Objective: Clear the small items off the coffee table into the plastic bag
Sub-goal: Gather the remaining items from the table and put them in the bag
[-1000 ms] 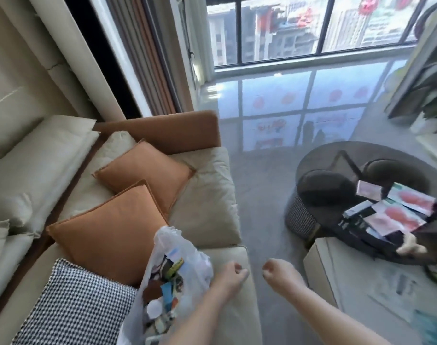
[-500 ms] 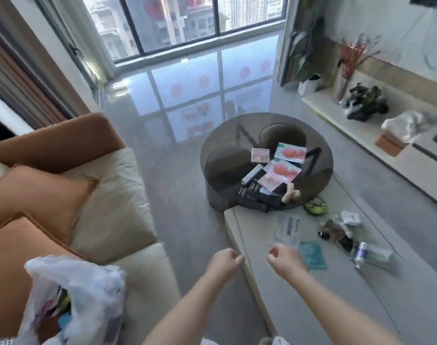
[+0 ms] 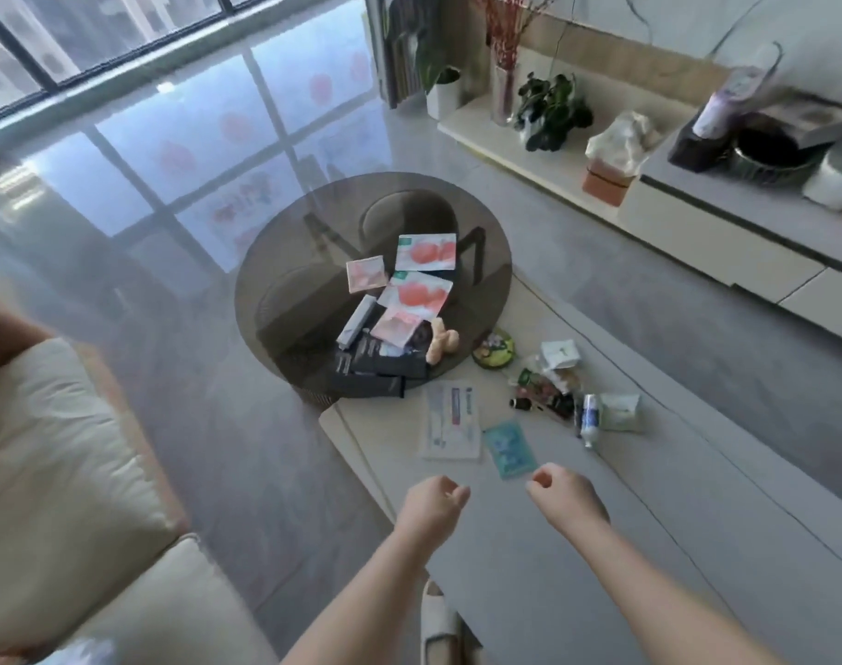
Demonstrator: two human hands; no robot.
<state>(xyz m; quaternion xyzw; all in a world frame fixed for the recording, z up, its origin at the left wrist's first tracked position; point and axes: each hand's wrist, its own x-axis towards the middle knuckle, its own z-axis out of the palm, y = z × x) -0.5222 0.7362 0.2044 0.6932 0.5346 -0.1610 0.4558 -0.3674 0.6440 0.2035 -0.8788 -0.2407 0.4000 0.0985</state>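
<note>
1. We've got a long pale surface (image 3: 601, 544) running off to the right, with a white leaflet (image 3: 451, 421) and a blue packet (image 3: 509, 449) lying just beside each other on it.
2. Further along we see a small tube (image 3: 589, 419), a white wrapper (image 3: 621, 413) and a messy clump of wrappers (image 3: 546, 383).
3. The round dark glass surface (image 3: 284, 290) overlaps its far end, holding pink sachets (image 3: 426, 252), black boxes (image 3: 378, 371) and a tan figure (image 3: 439, 345).

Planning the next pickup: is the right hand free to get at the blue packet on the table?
Probably yes. The right hand holds nothing and hovers just short of the blue packet, which lies flat with nothing on it.
</note>
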